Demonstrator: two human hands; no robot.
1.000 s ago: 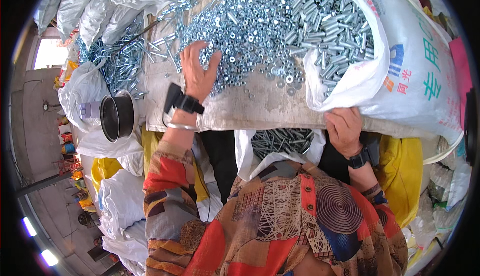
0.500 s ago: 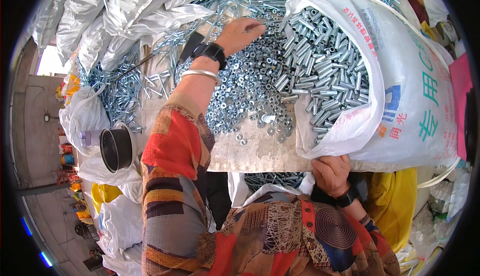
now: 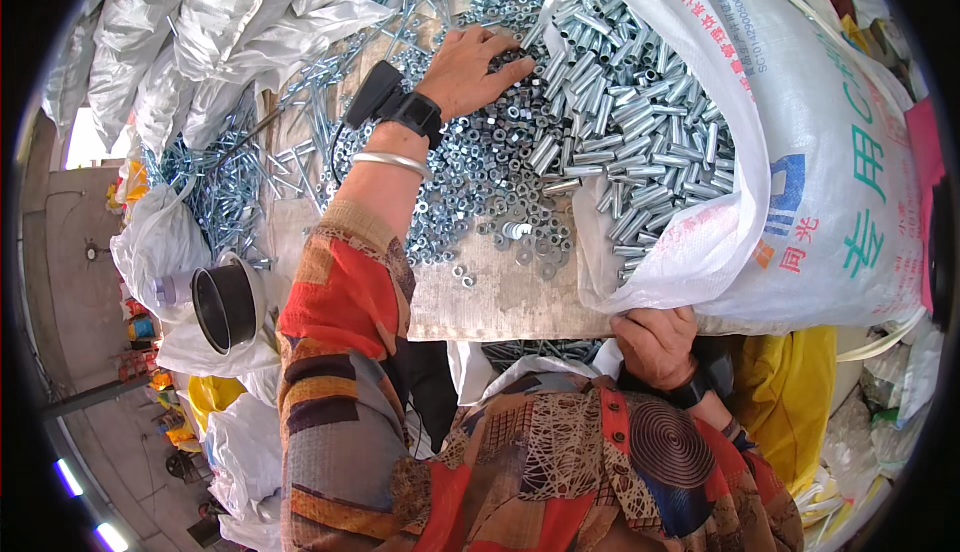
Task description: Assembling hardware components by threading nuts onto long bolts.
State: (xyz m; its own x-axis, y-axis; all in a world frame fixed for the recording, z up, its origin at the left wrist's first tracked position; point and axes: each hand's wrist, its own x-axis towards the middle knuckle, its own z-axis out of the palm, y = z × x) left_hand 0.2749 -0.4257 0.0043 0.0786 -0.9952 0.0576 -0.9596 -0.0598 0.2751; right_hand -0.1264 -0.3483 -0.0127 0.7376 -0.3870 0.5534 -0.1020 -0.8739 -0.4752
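Observation:
My left hand (image 3: 470,74) reaches palm down over a pile of small metal nuts (image 3: 465,167). Its fingers are apart, and the tips touch darker nuts near the far side of the pile. At the near edge of the board, my right hand (image 3: 655,347) is closed on the lower rim of a white woven sack (image 3: 845,212). The sack lies on its side, mouth to the left, and short metal tubes (image 3: 650,137) spill out of it against the nuts. Some flat washers (image 3: 548,248) lie at the near side of the nuts.
Long thin bolts (image 3: 215,187) are heaped at the left and far side. Full white sacks (image 3: 215,17) line the far left. A black round container (image 3: 224,307) stands left of the board (image 3: 490,307). Below its near edge sits an open bag of dark bolts (image 3: 545,354).
My left hand has spread its fingers and come down slightly onto the nuts. The whole view has shifted a little. My right hand stays at the sack's rim.

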